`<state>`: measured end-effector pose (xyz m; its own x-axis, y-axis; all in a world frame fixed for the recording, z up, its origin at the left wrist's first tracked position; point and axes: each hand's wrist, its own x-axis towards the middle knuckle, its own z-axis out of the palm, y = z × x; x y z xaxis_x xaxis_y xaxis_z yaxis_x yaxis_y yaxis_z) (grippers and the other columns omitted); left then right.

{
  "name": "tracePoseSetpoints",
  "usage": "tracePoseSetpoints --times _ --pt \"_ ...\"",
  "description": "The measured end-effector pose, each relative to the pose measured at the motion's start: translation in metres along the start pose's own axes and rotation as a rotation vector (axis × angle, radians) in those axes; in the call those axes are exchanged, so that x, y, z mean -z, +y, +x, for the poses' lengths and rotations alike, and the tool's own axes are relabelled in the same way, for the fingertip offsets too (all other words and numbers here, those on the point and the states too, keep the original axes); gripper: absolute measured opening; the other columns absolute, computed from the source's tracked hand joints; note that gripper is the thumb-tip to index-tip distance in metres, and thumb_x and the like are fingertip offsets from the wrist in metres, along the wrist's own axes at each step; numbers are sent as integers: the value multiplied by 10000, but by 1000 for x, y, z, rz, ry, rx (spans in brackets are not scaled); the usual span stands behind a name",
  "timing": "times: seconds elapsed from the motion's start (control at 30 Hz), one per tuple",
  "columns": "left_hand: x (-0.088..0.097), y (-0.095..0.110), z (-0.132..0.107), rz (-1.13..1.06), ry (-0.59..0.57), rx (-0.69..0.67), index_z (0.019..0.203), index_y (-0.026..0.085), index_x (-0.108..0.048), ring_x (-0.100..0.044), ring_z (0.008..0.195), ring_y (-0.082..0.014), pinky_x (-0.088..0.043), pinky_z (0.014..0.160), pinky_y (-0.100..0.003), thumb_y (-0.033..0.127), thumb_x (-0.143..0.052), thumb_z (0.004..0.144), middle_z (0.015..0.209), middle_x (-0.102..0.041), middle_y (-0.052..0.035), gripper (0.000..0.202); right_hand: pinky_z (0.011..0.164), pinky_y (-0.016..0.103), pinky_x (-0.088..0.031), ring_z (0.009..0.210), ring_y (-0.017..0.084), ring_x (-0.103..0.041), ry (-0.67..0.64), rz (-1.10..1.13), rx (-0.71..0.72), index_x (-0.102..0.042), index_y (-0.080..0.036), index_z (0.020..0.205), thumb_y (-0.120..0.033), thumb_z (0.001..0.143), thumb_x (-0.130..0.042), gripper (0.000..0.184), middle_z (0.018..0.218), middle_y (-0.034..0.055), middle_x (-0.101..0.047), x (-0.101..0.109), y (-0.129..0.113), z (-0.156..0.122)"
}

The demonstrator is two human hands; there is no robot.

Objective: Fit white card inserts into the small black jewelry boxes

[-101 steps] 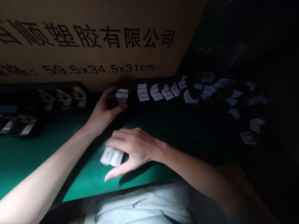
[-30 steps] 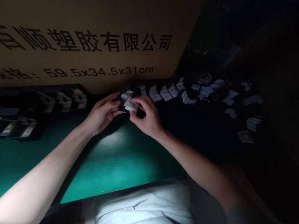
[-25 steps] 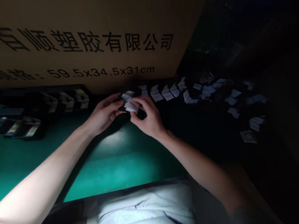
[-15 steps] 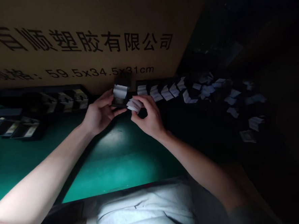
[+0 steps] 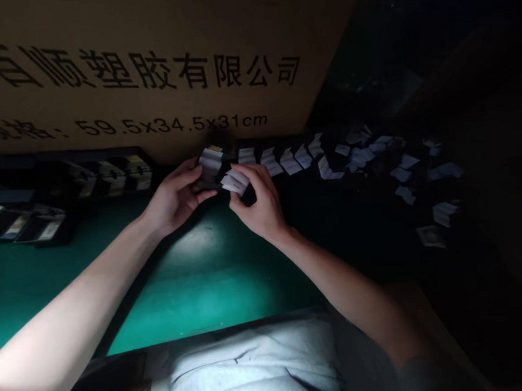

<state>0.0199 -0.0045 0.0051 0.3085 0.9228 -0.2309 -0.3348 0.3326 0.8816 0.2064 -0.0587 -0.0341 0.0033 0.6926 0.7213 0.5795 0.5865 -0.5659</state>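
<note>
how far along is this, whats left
Looks done: black boxes with pale inserts left of the hands. In hand: the left hand holds a black box with folded white paper in it; the right hand pinches a folded white paper slip. Left: a row of folded white slips and loose white slips scattered further right.

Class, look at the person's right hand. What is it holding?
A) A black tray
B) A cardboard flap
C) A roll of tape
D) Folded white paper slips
D: the right hand grips folded white paper slips between its thumb and fingers.
</note>
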Motion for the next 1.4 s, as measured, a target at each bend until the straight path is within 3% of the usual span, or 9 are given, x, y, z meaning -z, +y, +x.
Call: tracePoseSetpoints --times 0.27,0.47,0.7,0.83,0.9,1.0,1.17,1.3,1.4 --pt "7 -6 6 -19 -44 -7 1083 193 -707 -729 933 -161 -655 795 -257 321 -773 887 1028 -762 -16 243 1122 438 -534 1262 225 -610 123 -25 31 -551 -268 1279 -143 947 -569 355 1267 95 -607 -2 6 1" --pt "12 -9 3 90 -199 90 1173 207 -714 -746 978 -194 -668 836 -314 527 -866 789 1083 -783 -49 522 1159 471 -507 1310 235 -599 103 14 27 -537 -288 1311 -146 957 -552 381 1313 90 -617 0 8 2" --pt "23 -11 7 192 -396 102 1258 180 -742 -748 1056 -253 -658 878 -347 806 -752 693 1206 -766 -156 844 1105 463 -545 1231 237 -628 90 9 4 -563 -274 1264 -163 941 -625 347 1231 91 -636 1 5 3" --pt "24 -11 5 277 -502 69 1199 175 -777 -740 987 -202 -638 902 -303 581 -952 617 1097 -769 -123 731 1083 462 -557 1255 255 -606 42 31 -58 -549 -262 1284 -163 887 -661 424 1255 103 -616 3 8 1" --pt "21 -10 2 359 -486 23 1149 175 -791 -726 918 -172 -627 866 -274 387 -992 643 977 -759 -78 584 1048 443 -576 1257 254 -602 40 47 -90 -539 -264 1296 -148 858 -667 471 1273 100 -610 3 10 0" --pt "13 -10 -2 500 -407 -96 1147 173 -789 -705 891 -168 -614 797 -261 288 -940 719 989 -757 -71 468 973 405 -608 1243 249 -606 19 57 -132 -522 -273 1314 -151 844 -688 514 1293 99 -598 2 11 -1" --pt "9 -13 -2 490 -285 -246 1188 162 -759 -707 812 -144 -619 733 -221 361 -906 780 987 -771 -64 478 810 316 -636 1109 205 -644 -37 62 -114 -488 -272 1297 -225 883 -707 471 1235 91 -592 -5 4 -5" --pt "13 -16 2 323 -313 -189 1127 157 -765 -750 964 -181 -643 871 -263 505 -848 826 1043 -789 -82 467 802 301 -626 995 171 -650 -43 92 -93 -484 -265 1215 -231 880 -679 389 1142 53 -606 -8 -3 -7" --pt "15 -15 3 192 -283 -129 1077 169 -783 -753 981 -191 -659 852 -270 536 -861 798 1054 -788 -71 468 882 337 -613 1015 182 -647 -8 106 -56 -492 -256 1179 -241 874 -686 361 1106 44 -625 -5 -6 -5"
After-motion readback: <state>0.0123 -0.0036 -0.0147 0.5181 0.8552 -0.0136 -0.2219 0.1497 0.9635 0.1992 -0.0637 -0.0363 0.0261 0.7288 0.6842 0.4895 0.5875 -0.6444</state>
